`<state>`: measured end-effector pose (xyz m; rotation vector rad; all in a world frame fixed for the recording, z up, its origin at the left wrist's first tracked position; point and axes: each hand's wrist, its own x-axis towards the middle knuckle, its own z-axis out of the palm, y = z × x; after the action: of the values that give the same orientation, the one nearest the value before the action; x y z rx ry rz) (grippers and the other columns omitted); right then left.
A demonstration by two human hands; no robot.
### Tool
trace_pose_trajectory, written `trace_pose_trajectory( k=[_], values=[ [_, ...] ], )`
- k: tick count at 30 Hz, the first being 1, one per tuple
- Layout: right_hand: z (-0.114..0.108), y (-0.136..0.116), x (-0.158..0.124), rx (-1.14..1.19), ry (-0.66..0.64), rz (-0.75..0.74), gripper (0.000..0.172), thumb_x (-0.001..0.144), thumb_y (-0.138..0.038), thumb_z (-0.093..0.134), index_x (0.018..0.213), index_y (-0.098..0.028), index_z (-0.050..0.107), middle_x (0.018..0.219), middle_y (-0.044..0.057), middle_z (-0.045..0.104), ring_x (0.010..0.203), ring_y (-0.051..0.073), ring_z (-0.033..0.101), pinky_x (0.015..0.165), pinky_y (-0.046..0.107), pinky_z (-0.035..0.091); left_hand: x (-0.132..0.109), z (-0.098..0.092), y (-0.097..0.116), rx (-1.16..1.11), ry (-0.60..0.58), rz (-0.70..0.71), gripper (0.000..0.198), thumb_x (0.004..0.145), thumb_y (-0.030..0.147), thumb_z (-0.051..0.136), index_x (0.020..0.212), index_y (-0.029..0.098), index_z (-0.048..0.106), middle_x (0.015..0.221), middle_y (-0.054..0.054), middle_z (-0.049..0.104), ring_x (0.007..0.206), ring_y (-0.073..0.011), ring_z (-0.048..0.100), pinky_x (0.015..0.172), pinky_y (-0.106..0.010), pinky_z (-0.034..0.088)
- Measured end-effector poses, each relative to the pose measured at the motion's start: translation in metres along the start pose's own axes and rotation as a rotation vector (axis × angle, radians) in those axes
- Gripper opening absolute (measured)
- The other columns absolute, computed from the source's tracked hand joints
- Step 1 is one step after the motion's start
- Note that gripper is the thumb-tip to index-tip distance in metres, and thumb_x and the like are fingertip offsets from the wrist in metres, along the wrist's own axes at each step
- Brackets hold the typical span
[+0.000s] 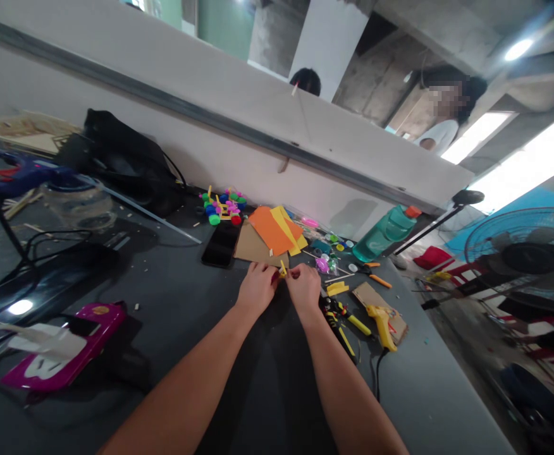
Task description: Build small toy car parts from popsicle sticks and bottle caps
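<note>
Left hand (257, 289) and right hand (304, 287) pinch a small yellow piece (283, 270), seemingly for steadiness; yellow glue gun (382, 323) partly overlies cardboard (365, 293) (probably against drips).

The left hand (258, 291) and right hand (305, 287) hold a small yellow piece (283, 270) between them, above the dark table (172, 354). Beyond the hands, an orange sheet (270, 230) lies on brown cardboard (248, 245), beside a black phone (219, 246). Pliers (339, 325) and a yellow glue gun (381, 325) lie to the right. A magenta power strip (99, 316) lies at left; a teal bottle (382, 234) stands near the partition (239, 167).
</note>
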<state>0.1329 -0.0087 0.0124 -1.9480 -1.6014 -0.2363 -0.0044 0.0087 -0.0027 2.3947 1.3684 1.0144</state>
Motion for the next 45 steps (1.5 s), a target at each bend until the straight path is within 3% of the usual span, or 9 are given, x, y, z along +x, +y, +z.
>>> trace_pose_trajectory(
  k=[9,16,19,21,26,31,36,42,45],
  values=[
    [-0.006,-0.001,0.004,0.206,0.037,0.111,0.015,0.073,-0.028,0.055,0.061,-0.019,0.056,0.065,0.003,0.06,0.07,0.018,0.053,0.07,0.029,0.037,0.006,-0.001,-0.006,-0.021,0.001,-0.009,0.013,0.083,0.021,0.053,0.092,0.019,0.062,0.092,-0.008,0.059,0.092,-0.0227,0.049,0.083,-0.035,0.041],
    [-0.048,0.004,0.033,0.507,0.106,0.287,0.028,0.075,-0.042,0.051,0.072,-0.015,0.06,0.062,0.002,0.059,0.056,0.014,0.049,0.053,0.024,0.036,0.007,-0.003,-0.004,-0.044,0.134,-0.111,0.034,0.076,0.023,0.062,0.109,0.019,0.053,0.106,-0.009,0.056,0.1,-0.0238,0.049,0.085,-0.034,0.042],
    [-0.067,0.003,0.032,0.677,0.017,0.293,0.026,0.07,-0.042,0.057,0.069,-0.016,0.06,0.059,-0.001,0.056,0.054,0.012,0.047,0.052,0.023,0.036,0.003,-0.014,0.004,-0.033,0.239,-0.203,0.015,0.083,0.031,0.052,0.09,0.018,0.057,0.091,-0.009,0.057,0.093,-0.024,0.05,0.08,-0.035,0.042],
    [-0.076,0.005,0.022,0.795,-0.106,0.294,0.024,0.067,-0.041,0.061,0.065,-0.016,0.06,0.056,-0.003,0.055,0.052,0.01,0.045,0.051,0.022,0.036,0.001,-0.02,0.012,-0.103,0.241,-0.197,0.019,0.086,0.033,0.045,0.083,0.019,0.057,0.084,-0.008,0.058,0.087,-0.0218,0.052,0.076,-0.032,0.042],
    [-0.084,0.022,-0.02,1.065,-0.338,0.436,0.019,0.062,-0.033,0.067,0.059,-0.016,0.059,0.053,-0.004,0.052,0.047,0.008,0.04,0.046,0.02,0.032,-0.01,-0.009,0.041,-0.523,-0.153,-0.112,0.035,0.089,0.039,0.036,0.073,0.018,0.059,0.065,0.0,0.057,0.062,-0.0142,0.052,0.058,-0.024,0.038],
    [-0.077,0.042,-0.044,1.165,-0.3,0.494,0.016,0.062,-0.03,0.068,0.058,-0.017,0.06,0.052,-0.004,0.055,0.047,0.008,0.042,0.047,0.02,0.033,-0.019,0.01,0.064,-0.831,-0.42,-0.26,0.042,0.086,0.05,0.035,0.077,0.016,0.059,0.059,0.002,0.055,0.044,-0.0094,0.041,0.045,-0.022,0.032],
    [-0.067,0.047,-0.048,1.183,-0.286,0.445,0.015,0.066,-0.029,0.066,0.058,-0.018,0.059,0.055,-0.002,0.061,0.056,0.013,0.055,0.057,0.024,0.044,-0.019,0.01,0.066,-0.717,-0.495,-0.167,0.036,0.082,0.048,0.047,0.065,0.016,0.056,0.058,0.003,0.053,0.049,-0.0086,0.041,0.048,-0.02,0.032],
    [-0.062,0.06,-0.048,1.038,-0.28,0.248,0.019,0.071,-0.025,0.062,0.089,-0.02,0.068,0.073,0.0,0.066,0.068,0.015,0.06,0.066,0.026,0.046,-0.014,0.015,0.058,-0.816,-0.582,-0.287,0.034,0.081,0.048,0.048,0.073,0.016,0.058,0.055,0.005,0.048,0.044,-0.007,0.037,0.042,-0.019,0.027],
    [-0.061,0.066,-0.05,0.922,-0.25,0.177,0.02,0.073,-0.024,0.059,0.091,-0.021,0.068,0.081,0.002,0.067,0.075,0.016,0.061,0.068,0.027,0.047,-0.013,0.017,0.057,-0.809,-0.621,-0.267,0.034,0.08,0.048,0.049,0.071,0.015,0.058,0.055,0.004,0.047,0.042,-0.0063,0.037,0.041,-0.018,0.026]
  ],
)
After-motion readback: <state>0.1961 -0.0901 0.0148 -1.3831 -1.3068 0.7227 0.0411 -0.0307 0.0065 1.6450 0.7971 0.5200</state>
